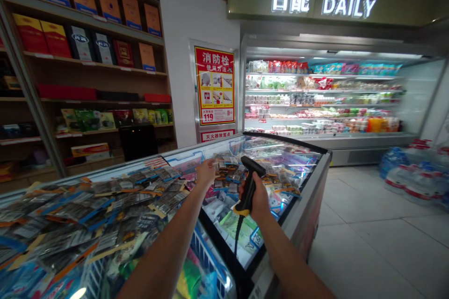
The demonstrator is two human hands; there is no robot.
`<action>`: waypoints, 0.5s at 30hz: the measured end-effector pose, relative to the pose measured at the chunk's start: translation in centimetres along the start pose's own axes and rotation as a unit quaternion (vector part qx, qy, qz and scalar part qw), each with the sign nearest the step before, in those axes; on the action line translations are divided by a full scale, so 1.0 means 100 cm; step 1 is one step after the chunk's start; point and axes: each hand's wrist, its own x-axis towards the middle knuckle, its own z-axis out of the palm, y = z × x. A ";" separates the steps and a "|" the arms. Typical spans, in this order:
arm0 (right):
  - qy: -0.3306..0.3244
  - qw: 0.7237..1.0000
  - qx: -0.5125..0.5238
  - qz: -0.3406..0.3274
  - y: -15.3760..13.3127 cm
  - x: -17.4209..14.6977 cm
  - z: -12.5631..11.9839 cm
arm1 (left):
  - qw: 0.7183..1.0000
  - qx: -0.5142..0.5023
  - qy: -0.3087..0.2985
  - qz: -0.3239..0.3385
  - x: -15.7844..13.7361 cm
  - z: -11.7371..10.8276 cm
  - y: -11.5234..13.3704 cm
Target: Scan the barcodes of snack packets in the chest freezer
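Observation:
My right hand (pixel 260 197) is wrapped around the handle of a black and yellow barcode scanner (pixel 248 191), with its head up and its cable (pixel 238 236) hanging down. The scanner is over the glass lid of a chest freezer (pixel 318 170). My left hand (pixel 205 172) reaches forward beside a spread of small dark packets (pixel 229 171) lying on the glass. Its fingers look stretched out toward them, and I see nothing held in it; whether they touch a packet I cannot tell. More packets with blue and orange edges (pixel 115 200) are heaped on the left side.
Bagged goods show under the freezer glass, with a blue basket (pixel 210 257) near the front. Boxed goods fill the shelves (pixel 96 62) at left. Behind stands a lit refrigerated display (pixel 322 98). Bottled water packs (pixel 417 179) stand on the tiled floor (pixel 379 229) at right.

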 end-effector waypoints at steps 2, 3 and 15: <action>-0.011 1.000 -0.012 0.011 0.001 -0.003 0.002 | 0.990 0.134 -0.002 0.045 -0.001 -0.031 -0.014; -0.015 1.000 -0.019 0.018 0.001 -0.004 0.004 | 0.981 0.185 -0.007 0.054 -0.003 -0.047 -0.021; -0.076 0.994 -0.065 0.052 0.011 -0.009 0.007 | 0.884 0.404 -0.218 0.091 -0.029 -0.105 -0.036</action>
